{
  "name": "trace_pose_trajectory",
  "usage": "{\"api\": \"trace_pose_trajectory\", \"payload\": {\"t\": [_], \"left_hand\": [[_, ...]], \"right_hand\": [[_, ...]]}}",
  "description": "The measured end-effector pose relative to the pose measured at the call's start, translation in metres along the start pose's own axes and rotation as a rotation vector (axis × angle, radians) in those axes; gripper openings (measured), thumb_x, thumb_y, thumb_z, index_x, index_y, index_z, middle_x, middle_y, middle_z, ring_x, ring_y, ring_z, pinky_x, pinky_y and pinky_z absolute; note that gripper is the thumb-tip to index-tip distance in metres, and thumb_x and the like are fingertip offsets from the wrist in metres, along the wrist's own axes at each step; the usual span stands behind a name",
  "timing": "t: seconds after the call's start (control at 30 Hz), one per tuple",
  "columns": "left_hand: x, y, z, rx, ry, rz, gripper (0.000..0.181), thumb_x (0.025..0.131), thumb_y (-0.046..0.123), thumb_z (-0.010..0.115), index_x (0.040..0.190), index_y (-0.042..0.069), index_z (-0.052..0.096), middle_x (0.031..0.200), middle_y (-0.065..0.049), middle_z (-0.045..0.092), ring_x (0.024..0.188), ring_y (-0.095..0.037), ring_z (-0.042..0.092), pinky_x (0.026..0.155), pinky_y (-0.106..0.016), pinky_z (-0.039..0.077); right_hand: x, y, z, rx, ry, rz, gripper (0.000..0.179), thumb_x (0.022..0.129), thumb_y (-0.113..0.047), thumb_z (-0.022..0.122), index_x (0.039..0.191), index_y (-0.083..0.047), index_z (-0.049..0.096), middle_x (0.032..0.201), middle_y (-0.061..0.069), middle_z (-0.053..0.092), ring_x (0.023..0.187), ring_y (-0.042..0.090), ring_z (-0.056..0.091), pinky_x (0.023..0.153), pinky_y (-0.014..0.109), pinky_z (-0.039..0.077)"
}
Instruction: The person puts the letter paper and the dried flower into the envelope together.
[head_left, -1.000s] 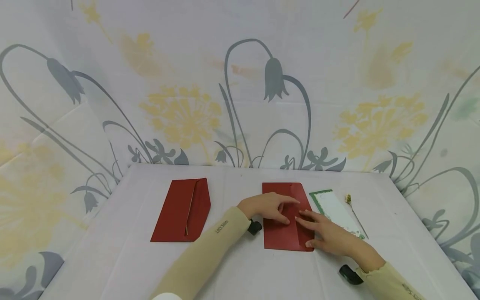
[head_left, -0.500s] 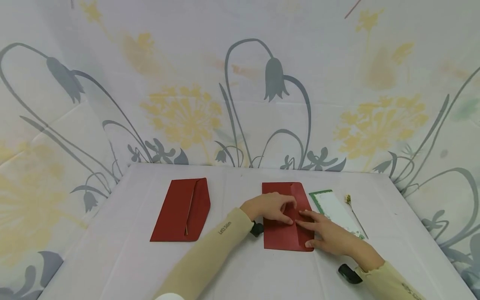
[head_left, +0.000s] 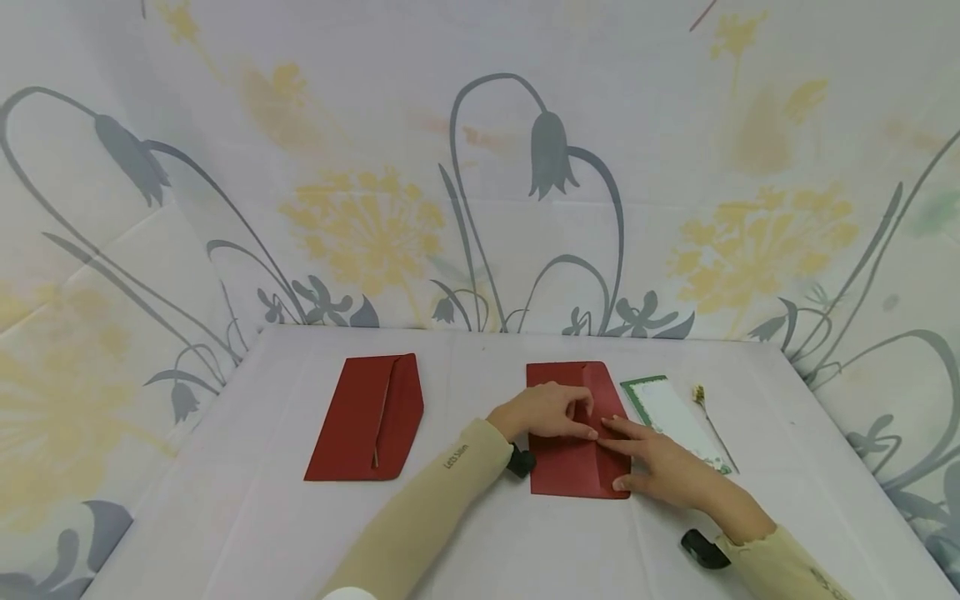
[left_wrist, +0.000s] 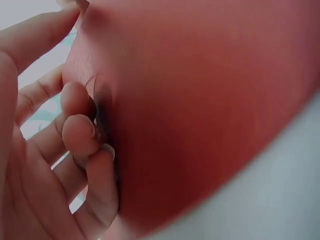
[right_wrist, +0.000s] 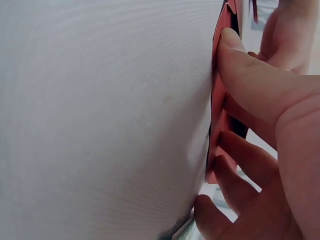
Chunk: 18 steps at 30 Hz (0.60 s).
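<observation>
A red envelope lies on the white-covered table with its flap folded out to the right. Over its middle, my left hand has its fingers curled at the pocket's edge, with the thumb tip close to my right fingertips. The left wrist view shows those curled fingers against the red paper. Spread across the flap, my right hand rests with fairly straight fingers, the thumb near the flap's lower edge. A dark gap shows between the red layers in the right wrist view.
Another red envelope lies to the left with its flap out. Right of the hands are a white card with a green floral border, partly under the right hand, and a thin-stemmed dried flower. A flower-printed cloth hangs behind the table.
My left hand has shifted slightly to the right over the envelope, its thumb now nearer the right fingertips. The right hand stays almost still on the flap.
</observation>
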<state>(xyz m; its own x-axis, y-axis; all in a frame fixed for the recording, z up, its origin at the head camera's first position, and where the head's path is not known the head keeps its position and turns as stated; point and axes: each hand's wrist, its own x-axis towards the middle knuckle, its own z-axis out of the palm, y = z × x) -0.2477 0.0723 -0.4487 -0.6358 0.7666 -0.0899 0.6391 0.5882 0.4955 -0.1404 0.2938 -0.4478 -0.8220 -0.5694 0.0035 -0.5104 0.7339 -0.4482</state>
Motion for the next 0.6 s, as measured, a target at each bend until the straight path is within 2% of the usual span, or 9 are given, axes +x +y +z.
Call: {"api": "trace_pose_trajectory", "payload": {"t": [0.3,0.4,0.6], "left_hand": [[0.004,0.003,0.006,0.033,0.029,-0.046,0.026,0.090,0.047,0.069,0.098,0.028,0.055,0.072,0.009,0.056,0.066,-0.004,0.053,0.058,-0.022,0.042],[0.004,0.004,0.007,0.031,0.033,-0.050,0.026,0.090,0.047,0.070,0.097,0.027,0.054,0.072,0.008,0.056,0.065,-0.005,0.052,0.058,-0.022,0.042],[0.004,0.003,0.006,0.015,0.023,-0.061,0.026,0.090,0.047,0.070,0.097,0.028,0.055,0.073,0.008,0.056,0.066,-0.005,0.053,0.058,-0.022,0.042]], "right_hand": [[0.000,0.001,-0.003,-0.020,0.068,0.001,0.052,0.084,-0.022,0.081,0.130,-0.006,0.065,0.145,0.017,0.051,0.135,0.042,0.043,0.096,0.054,0.046],[-0.002,0.002,-0.004,-0.020,0.127,0.009,0.048,0.082,-0.017,0.082,0.127,-0.008,0.068,0.139,0.013,0.057,0.129,0.039,0.050,0.094,0.052,0.048],[-0.008,0.010,-0.010,0.034,0.301,0.067,0.040,0.082,-0.011,0.082,0.120,-0.010,0.072,0.124,0.006,0.068,0.114,0.032,0.064,0.087,0.047,0.053]]}}
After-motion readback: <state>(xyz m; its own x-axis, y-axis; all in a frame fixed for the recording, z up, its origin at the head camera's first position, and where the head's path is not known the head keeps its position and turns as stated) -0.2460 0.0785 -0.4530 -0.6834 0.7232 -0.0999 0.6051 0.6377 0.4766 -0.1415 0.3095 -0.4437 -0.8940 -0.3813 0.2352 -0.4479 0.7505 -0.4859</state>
